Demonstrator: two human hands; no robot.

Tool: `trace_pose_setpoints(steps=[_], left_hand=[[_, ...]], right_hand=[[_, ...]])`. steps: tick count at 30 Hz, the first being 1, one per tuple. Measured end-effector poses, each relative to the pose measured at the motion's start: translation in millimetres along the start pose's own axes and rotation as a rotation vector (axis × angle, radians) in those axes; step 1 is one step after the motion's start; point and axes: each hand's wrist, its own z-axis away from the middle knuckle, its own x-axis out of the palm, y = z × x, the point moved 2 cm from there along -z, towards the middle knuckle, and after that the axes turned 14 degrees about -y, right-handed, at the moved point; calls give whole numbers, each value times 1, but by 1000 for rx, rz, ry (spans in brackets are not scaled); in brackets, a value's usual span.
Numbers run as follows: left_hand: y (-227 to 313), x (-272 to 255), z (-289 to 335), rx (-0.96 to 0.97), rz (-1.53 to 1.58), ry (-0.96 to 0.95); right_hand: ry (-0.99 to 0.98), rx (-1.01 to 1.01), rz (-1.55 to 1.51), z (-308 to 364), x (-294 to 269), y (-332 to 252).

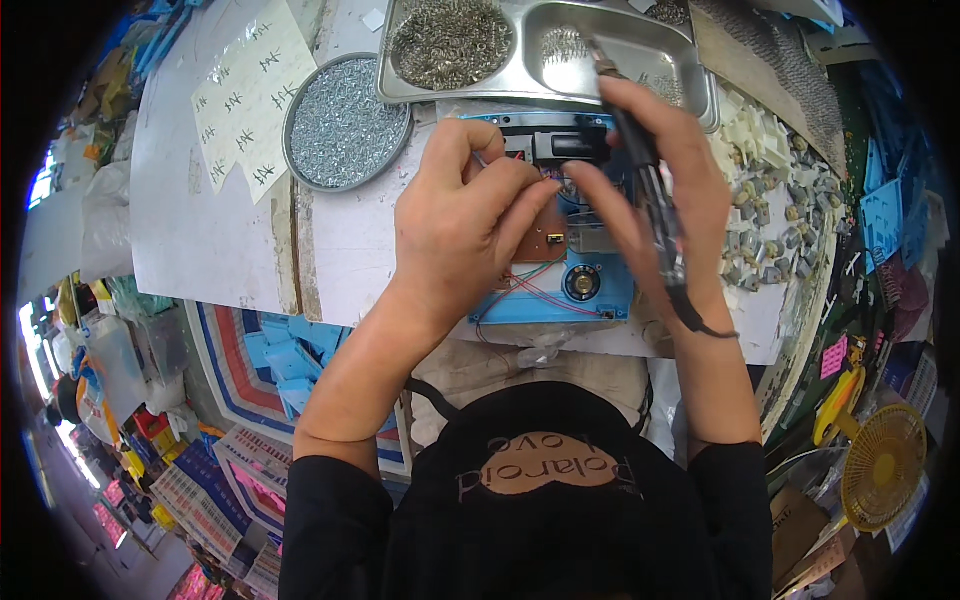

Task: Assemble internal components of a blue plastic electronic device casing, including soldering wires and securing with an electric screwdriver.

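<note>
Two bare hands work over an open blue plastic housing (618,270), which lies on the white counter (345,245) directly in front of the person. The left hand (460,210) is over the housing's left side, its thumb and index finger drawn together at the tips above a brown circuit board (532,248); whether a wire or small part sits between them cannot be told. The right hand (685,180), slightly blurred, wraps loosely around a black corded electric screwdriver (637,140). The tool's metal tip points away from the person, toward the tray, while its cord hangs by the wrist. The right thumb is extended toward the left fingertips, just beside them.

Inside the housing, a round speaker (583,283) sits at the near end, with thin red wires (545,290) beside it, and a black part (578,148) lies across the far end.

Beyond the housing stands a metal tray (655,45) with a dense pile of small metal pieces (450,45) in its left compartment and thinner scatterings in the right. Left of the hands, a round grey dish (318,187) is filled with tiny silvery screws (350,115), next to a handwritten paper sheet (235,110). Small grey and whitish parts (770,225) are heaped to the right.
</note>
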Motion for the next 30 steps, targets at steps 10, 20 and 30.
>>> trace_pose_setpoints(steps=[10,20,30], left_hand=[[-9,1,-5,48,110,-73],[-6,0,-9,-19,442,-38],[1,-3,-8,-156,502,-176]], right_hand=[[-81,-81,171,-4,5,6],[-102,29,-270,9,-6,-8],[-53,95,-224,10,-5,-10]])
